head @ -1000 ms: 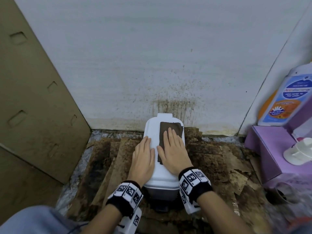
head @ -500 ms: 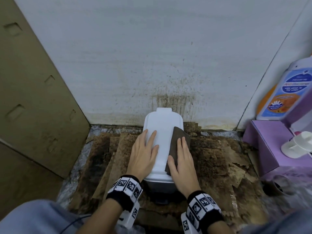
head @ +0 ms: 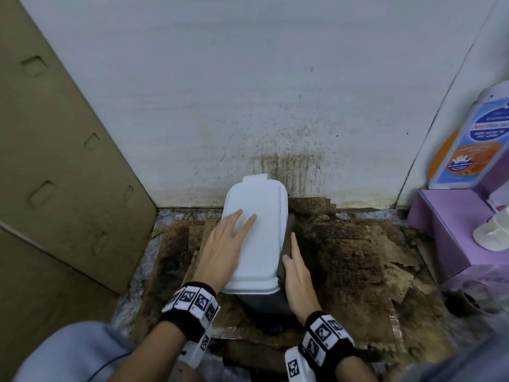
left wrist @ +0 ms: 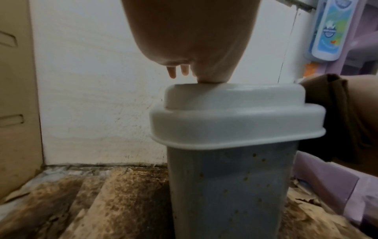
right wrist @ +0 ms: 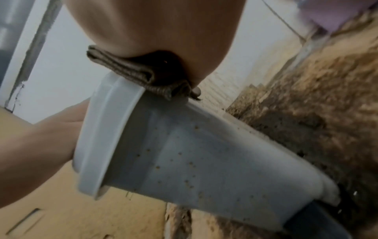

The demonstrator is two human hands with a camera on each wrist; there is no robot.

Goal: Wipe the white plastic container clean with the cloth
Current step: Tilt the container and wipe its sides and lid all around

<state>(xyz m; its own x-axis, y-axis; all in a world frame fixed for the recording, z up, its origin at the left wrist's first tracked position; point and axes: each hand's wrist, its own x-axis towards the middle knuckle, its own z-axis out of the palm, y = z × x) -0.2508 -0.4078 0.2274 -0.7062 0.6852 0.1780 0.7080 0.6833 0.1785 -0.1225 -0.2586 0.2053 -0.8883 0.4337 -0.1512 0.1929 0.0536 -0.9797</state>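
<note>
The white plastic container (head: pixel 256 235) stands upright in the lower centre of the frame, on stained brown cardboard (head: pixel 358 257) and close to the spotted white wall (head: pixel 248 106). Small brown specks cover its grey body. The left hand (head: pixel 225 252) lies flat on the lid with straight fingers, grasping nothing. The right hand (head: pixel 298 274) presses the folded brown cloth (head: pixel 289 238) with straight fingers against the right edge of the lid. At the right edge of the frame, a labelled bottle (head: pixel 468 144) stands on a purple box (head: pixel 451 232).

Grimy home corner: detergent bottle (head: pixel 465 139), stained wall (head: pixel 286 161)
</note>
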